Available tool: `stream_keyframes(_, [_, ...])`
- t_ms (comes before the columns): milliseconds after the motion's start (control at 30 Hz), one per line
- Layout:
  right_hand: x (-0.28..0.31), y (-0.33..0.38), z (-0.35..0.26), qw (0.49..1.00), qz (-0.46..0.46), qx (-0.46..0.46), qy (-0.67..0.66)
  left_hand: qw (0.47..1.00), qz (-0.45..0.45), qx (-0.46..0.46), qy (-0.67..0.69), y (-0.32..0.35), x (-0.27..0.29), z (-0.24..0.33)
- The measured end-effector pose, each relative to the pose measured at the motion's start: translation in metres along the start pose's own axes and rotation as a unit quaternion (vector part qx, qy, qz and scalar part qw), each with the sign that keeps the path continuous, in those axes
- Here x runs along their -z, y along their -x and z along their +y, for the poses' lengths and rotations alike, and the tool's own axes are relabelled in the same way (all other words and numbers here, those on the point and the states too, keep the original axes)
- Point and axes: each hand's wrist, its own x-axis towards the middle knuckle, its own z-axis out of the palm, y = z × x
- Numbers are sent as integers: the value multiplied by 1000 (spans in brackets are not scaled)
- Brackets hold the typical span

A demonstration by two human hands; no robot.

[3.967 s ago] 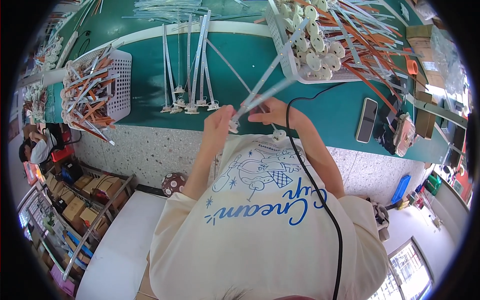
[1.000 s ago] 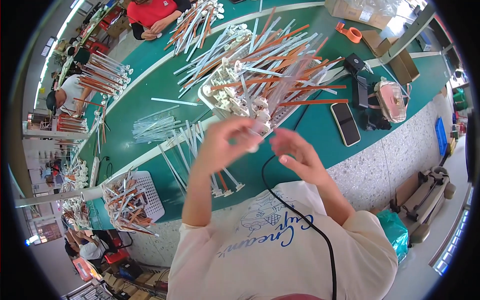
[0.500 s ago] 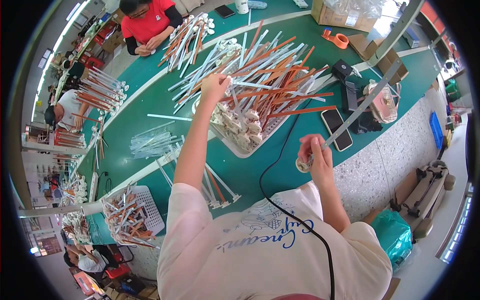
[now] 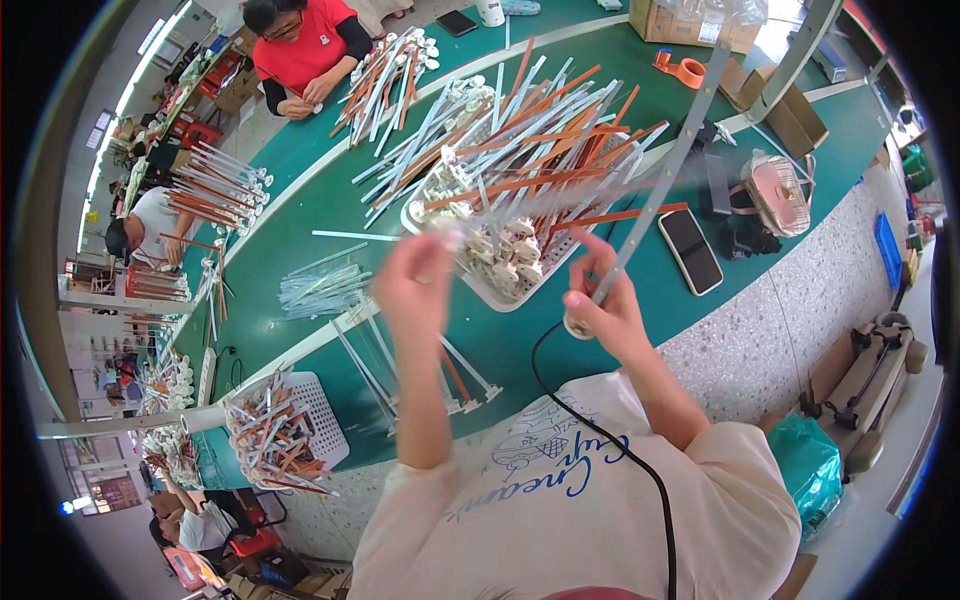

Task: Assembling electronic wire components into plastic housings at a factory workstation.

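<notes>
My right hand (image 4: pixel 608 305) is closed around the lower end of a long grey strip (image 4: pixel 655 195) with a round white end piece (image 4: pixel 577 326), which slants up past the phone. My left hand (image 4: pixel 415 285), smeared by motion, is at the near left side of the white basket (image 4: pixel 497 302). At its fingertips is a white end piece (image 4: pixel 450 238), and a blurred pale strip seems to run from it to the right over the basket. Piled in the basket are many silver and brown strips (image 4: pixel 560 135) with white round ends (image 4: pixel 515 250).
Clear strips (image 4: pixel 322 288) and several white-ended strips (image 4: pixel 465 375) lie at the left. A second filled basket (image 4: pixel 325 425) stands lower left. To the right are a phone (image 4: pixel 690 250), a pink bag (image 4: pixel 778 195) and an orange tape dispenser (image 4: pixel 682 70). A co-worker (image 4: pixel 312 55) sits across.
My left hand has drawn back toward me from the pile, with a blurred strip at its fingers. My right hand has shifted left and its strip stands steeper.
</notes>
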Motion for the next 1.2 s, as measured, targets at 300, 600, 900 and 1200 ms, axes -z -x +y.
stream_keyframes(300, [32,-15,-2,988,90,85,93,997,-64,-19,35,-41,-50,-17])
stream_keyframes(600, [56,11,3,989,123,2,81,893,-312,-142,-291,-157,-97,-107])
stream_keyframes(900, [44,0,4,990,123,5,73,935,-17,-215,-280,-104,14,-9])
stream_keyframes(1200, [10,-14,-11,998,-39,-32,-24,934,-300,-183,-61,25,-21,61])
